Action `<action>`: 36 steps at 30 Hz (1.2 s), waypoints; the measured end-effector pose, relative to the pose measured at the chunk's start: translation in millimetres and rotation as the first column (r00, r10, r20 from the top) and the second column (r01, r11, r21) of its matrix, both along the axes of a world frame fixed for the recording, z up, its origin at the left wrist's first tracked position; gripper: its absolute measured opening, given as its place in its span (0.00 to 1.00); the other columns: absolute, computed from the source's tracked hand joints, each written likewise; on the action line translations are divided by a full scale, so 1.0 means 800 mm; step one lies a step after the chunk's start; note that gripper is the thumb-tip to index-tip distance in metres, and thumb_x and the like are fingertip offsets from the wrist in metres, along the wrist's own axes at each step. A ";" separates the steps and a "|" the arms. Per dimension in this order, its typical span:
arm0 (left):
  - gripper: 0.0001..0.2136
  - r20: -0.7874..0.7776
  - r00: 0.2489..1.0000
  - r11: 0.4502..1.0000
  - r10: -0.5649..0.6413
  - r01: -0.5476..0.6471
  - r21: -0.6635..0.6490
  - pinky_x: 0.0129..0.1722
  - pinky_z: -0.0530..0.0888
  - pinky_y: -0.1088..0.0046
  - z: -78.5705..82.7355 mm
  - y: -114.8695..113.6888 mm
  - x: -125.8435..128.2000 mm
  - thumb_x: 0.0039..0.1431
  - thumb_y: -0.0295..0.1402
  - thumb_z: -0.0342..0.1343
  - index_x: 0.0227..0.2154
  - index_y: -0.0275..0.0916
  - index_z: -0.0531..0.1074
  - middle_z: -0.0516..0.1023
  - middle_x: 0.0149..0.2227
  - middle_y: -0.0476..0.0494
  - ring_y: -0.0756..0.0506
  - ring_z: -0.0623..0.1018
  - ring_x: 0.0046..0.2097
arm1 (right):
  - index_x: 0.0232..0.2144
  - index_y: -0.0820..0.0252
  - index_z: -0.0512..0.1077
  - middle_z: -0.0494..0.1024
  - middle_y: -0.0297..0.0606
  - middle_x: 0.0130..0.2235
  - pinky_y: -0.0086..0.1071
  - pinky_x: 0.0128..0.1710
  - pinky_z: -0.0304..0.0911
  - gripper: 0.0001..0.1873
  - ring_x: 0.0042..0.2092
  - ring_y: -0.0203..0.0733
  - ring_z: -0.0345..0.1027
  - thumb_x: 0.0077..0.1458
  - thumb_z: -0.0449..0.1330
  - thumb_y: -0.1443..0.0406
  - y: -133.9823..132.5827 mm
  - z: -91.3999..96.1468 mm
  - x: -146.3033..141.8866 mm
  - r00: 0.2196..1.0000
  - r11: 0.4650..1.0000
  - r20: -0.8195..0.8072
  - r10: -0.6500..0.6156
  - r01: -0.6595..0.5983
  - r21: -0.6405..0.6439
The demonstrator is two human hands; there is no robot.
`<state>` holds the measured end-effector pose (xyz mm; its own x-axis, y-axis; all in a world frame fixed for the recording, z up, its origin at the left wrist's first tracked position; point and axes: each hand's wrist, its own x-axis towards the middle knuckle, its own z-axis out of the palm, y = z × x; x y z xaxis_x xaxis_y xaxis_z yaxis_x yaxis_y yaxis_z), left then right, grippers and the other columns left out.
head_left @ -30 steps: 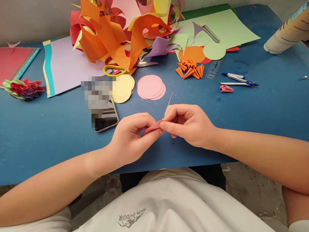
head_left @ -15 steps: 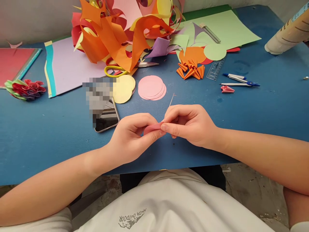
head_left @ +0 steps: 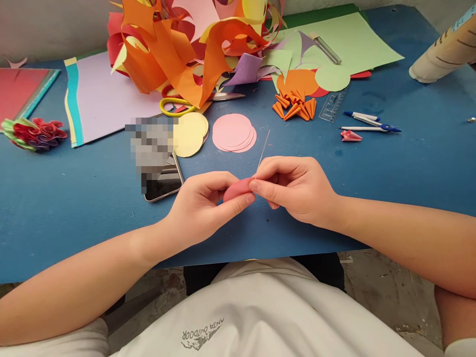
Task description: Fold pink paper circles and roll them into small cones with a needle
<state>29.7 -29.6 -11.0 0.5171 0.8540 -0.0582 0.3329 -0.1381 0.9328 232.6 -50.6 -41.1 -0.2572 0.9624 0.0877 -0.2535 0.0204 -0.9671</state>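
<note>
As hands [head_left: 307, 191] pinch it, pink paper [head_left: 236, 189] looks curved.

On the blue tabletop [head_left: 92, 198] lie a phone [head_left: 164, 186], overlapping yellow discs [head_left: 189, 136], overlapping pink discs [head_left: 232, 131], heaped orange cones [head_left: 295, 108], a ruler [head_left: 332, 105], and a compass [head_left: 389, 128] near a pink cone [head_left: 350, 136].

Shows matt paper in the pink piece [head_left: 237, 189]; gleams on the phone [head_left: 165, 184], nine o'clock; maybe metallic on the rod [head_left: 264, 149], one o'clock.

Pink paper [head_left: 237, 189], blue tabletop [head_left: 92, 198], possibly silver needle [head_left: 264, 147]
</note>
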 end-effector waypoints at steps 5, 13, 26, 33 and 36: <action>0.10 0.000 1.000 0.998 0.015 -0.015 0.059 0.25 0.64 0.74 -0.003 0.000 0.002 0.61 0.32 0.62 0.25 0.37 0.75 0.70 0.23 0.50 0.52 0.65 0.27 | 0.31 0.62 0.81 0.77 0.32 0.25 0.25 0.21 0.64 0.10 0.23 0.29 0.65 0.54 0.74 0.61 0.000 -0.002 0.000 0.996 0.998 0.077 -0.048 0.052 -0.043; 0.09 0.038 0.999 1.000 -0.001 0.001 0.008 0.25 0.67 0.73 0.003 -0.004 0.000 0.60 0.30 0.63 0.24 0.37 0.75 0.73 0.23 0.49 0.50 0.70 0.27 | 0.31 0.62 0.80 0.79 0.33 0.27 0.26 0.20 0.63 0.10 0.23 0.30 0.67 0.54 0.74 0.62 -0.003 0.003 -0.004 1.000 1.000 0.024 -0.002 0.002 -0.003; 0.14 -0.040 0.999 0.975 -0.010 0.019 0.219 0.26 0.64 0.74 -0.001 -0.005 0.001 0.62 0.29 0.62 0.21 0.38 0.67 0.68 0.22 0.53 0.53 0.64 0.26 | 0.28 0.62 0.76 0.77 0.31 0.26 0.25 0.22 0.66 0.14 0.24 0.29 0.68 0.50 0.77 0.61 -0.003 0.001 -0.006 1.000 0.999 -0.015 -0.015 0.014 -0.048; 0.09 0.039 0.999 0.989 -0.031 0.025 0.148 0.26 0.65 0.76 -0.001 0.001 -0.001 0.63 0.27 0.62 0.26 0.37 0.74 0.72 0.25 0.51 0.53 0.67 0.28 | 0.34 0.63 0.80 0.77 0.32 0.29 0.24 0.25 0.70 0.10 0.26 0.29 0.70 0.56 0.73 0.61 0.004 0.003 -0.003 0.997 0.996 0.026 0.067 -0.065 -0.061; 0.09 0.042 0.999 0.993 -0.029 0.023 0.120 0.27 0.66 0.76 -0.001 0.002 0.000 0.63 0.27 0.62 0.25 0.37 0.74 0.73 0.26 0.50 0.53 0.68 0.28 | 0.35 0.63 0.81 0.77 0.33 0.32 0.24 0.26 0.70 0.09 0.28 0.29 0.70 0.56 0.73 0.62 0.003 0.002 -0.002 0.998 0.999 0.061 0.033 -0.033 -0.010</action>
<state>29.6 -28.3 -11.6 0.5391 0.8396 0.0662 0.2873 -0.2573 0.9226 231.1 -48.0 -39.6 -0.2933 0.9540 0.0625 -0.1948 0.0044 -0.9808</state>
